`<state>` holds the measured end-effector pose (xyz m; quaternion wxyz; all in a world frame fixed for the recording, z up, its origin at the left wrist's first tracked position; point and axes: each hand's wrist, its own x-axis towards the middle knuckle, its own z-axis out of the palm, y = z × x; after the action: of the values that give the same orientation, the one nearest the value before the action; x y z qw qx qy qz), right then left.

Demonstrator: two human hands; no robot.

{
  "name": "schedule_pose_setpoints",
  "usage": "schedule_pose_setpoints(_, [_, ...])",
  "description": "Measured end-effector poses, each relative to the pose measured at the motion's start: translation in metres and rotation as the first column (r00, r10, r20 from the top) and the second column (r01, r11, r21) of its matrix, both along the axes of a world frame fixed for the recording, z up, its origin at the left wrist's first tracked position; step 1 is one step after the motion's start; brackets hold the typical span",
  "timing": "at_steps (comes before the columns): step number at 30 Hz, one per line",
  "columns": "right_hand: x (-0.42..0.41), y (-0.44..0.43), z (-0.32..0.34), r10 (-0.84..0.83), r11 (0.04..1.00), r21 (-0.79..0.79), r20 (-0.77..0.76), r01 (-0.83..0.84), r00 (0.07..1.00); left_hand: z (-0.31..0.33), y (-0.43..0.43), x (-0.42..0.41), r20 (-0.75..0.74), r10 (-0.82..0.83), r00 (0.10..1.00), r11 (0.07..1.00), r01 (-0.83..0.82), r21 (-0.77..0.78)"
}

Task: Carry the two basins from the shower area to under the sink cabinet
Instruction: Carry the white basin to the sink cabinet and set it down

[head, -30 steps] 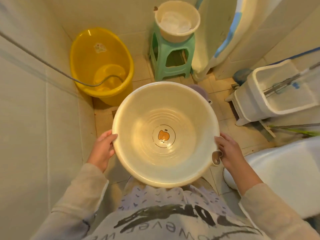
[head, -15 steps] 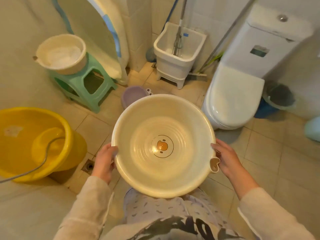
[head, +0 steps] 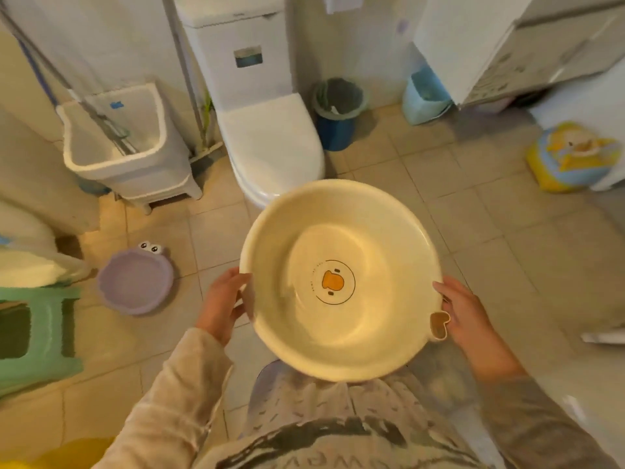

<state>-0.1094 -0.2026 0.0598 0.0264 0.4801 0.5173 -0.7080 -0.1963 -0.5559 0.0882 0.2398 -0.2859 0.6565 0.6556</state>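
I hold a large cream basin (head: 294, 231) with an orange duck print on its bottom, level in front of my waist. My left hand (head: 223, 304) grips its left rim and my right hand (head: 465, 313) grips its right rim, beside a small heart-shaped tab. A smaller purple basin (head: 135, 282) with cartoon eyes lies on the tiled floor to my left. The white sink cabinet (head: 507, 45) hangs at the upper right, with a dark gap beneath it.
A white toilet (head: 267, 130) stands straight ahead, a white mop bucket (head: 125, 143) to its left. A dark bin (head: 338, 113) and a light blue bin (head: 424, 96) sit by the wall. A green stool (head: 37, 336) is at left, a yellow-blue child seat (head: 571, 157) at right.
My view has swung right from the shower corner to the toilet and sink cabinet. The cream basin stays in both hands; the yellow tub and stool have slid off to the left.
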Motion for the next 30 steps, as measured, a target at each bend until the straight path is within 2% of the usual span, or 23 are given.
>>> schedule_pose_setpoints(3, [0.016,0.036,-0.006,-0.099,0.995,-0.015,0.005,0.1,0.995,0.004,0.05,-0.022,-0.005,-0.121,0.993,0.993,0.121,0.003])
schedule_pose_setpoints(7, [0.023,0.095,-0.013,-0.214,0.977,-0.001,0.008,0.214,0.977,-0.001,0.124,-0.048,0.037,-0.196,0.98,0.98,0.197,-0.018])
schedule_pose_setpoints(19, [0.028,0.274,-0.008,-0.373,0.926,0.087,0.052,0.368,0.926,-0.017,0.339,-0.108,0.069,-0.346,0.936,0.938,0.345,0.031])
schedule_pose_setpoints(24, [0.025,0.321,-0.006,-0.435,0.899,0.081,0.053,0.431,0.899,-0.012,0.413,-0.14,0.041,-0.457,0.889,0.89,0.456,0.013])
schedule_pose_setpoints(30, [0.008,0.38,-0.009,-0.562,0.824,0.118,0.05,0.554,0.826,-0.018,0.512,-0.188,0.033,-0.576,0.817,0.817,0.576,0.012])
